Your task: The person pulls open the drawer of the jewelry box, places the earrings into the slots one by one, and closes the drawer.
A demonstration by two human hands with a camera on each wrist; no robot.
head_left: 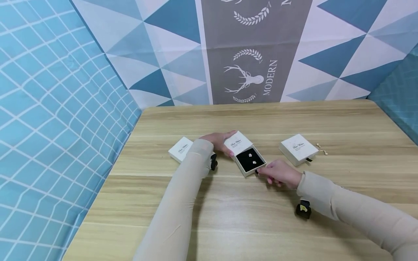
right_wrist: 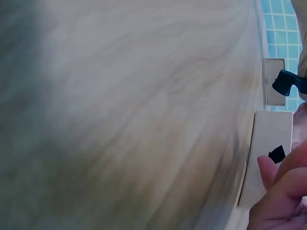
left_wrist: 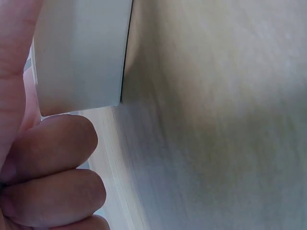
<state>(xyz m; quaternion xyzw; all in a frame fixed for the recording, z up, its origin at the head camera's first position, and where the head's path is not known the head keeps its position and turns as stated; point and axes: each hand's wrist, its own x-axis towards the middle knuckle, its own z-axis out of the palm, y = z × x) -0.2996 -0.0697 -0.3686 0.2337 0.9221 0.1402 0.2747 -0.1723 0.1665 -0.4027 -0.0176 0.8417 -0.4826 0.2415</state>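
Observation:
A small white jewelry box lies near the middle of the table, its drawer [head_left: 242,170] slid out of the printed sleeve [head_left: 240,141]. On the drawer's black insert [head_left: 245,161] sit two small flower-shaped earrings [head_left: 254,162]. My left hand [head_left: 218,142] grips the sleeve from its left side; the left wrist view shows fingers curled at the end of the box [left_wrist: 81,57]. At the drawer's front corner, my right hand [head_left: 279,172] pinches the black pull tab [right_wrist: 277,154] between thumb and finger. The right fingertips partly cover the tab.
Another white box [head_left: 180,148] lies to the left, partly hidden by the left sleeve. To the right stands a closed white box [head_left: 298,148] with a black tab, and a small gold piece of jewelry [head_left: 321,150] beside it. Patterned cloth [head_left: 176,54] hangs behind the wooden table [head_left: 248,224].

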